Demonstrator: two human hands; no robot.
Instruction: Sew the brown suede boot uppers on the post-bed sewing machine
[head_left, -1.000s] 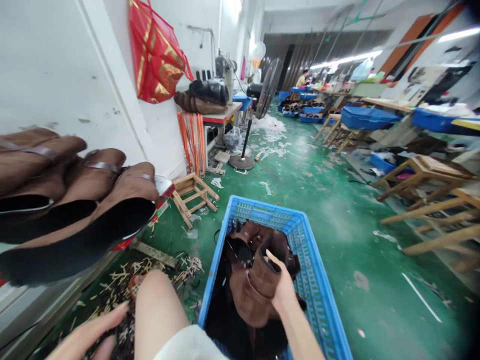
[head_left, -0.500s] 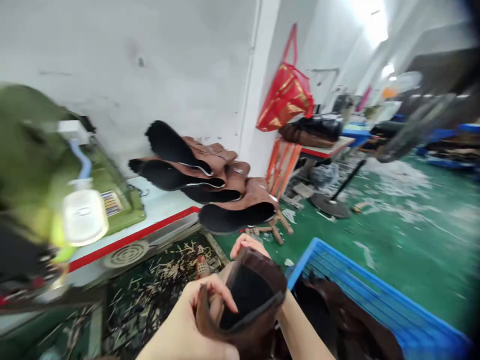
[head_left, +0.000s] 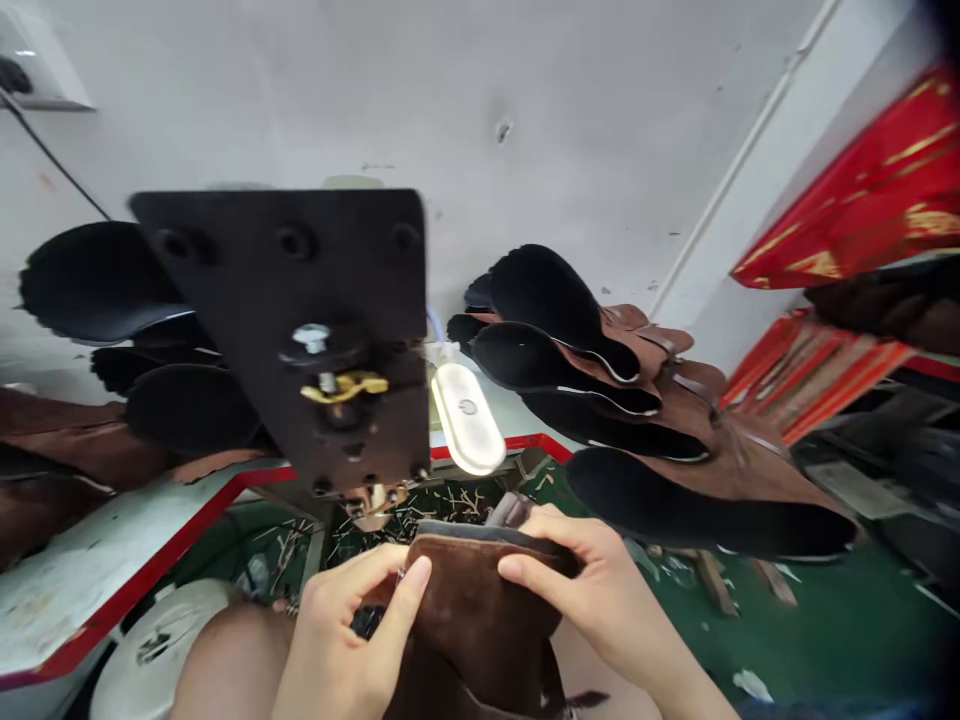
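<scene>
A dark brown boot upper (head_left: 480, 610) is held up in front of me, its top edge level and its dark lining showing at the back. My left hand (head_left: 360, 620) pinches its left top corner between thumb and fingers. On the right side, my right hand (head_left: 581, 575) grips the same edge, thumb in front and fingers behind. Just beyond the hands stands a sewing machine head with a black faceplate (head_left: 300, 310). A small lit lamp (head_left: 469, 415) hangs beside it. The lower part of the upper runs out of the frame.
Brown boot uppers with black linings (head_left: 622, 490) are stacked at the right, and more uppers (head_left: 187, 410) lie on the left table. The white tabletop (head_left: 97, 570) has a red edge. A red bag (head_left: 862, 190) hangs at far right. Scraps litter the green floor (head_left: 697, 640).
The view has swung left from the blue crate to the sewing machine. The upper has been turned, and both hands now pinch its top edge, where earlier they were around its opening.
</scene>
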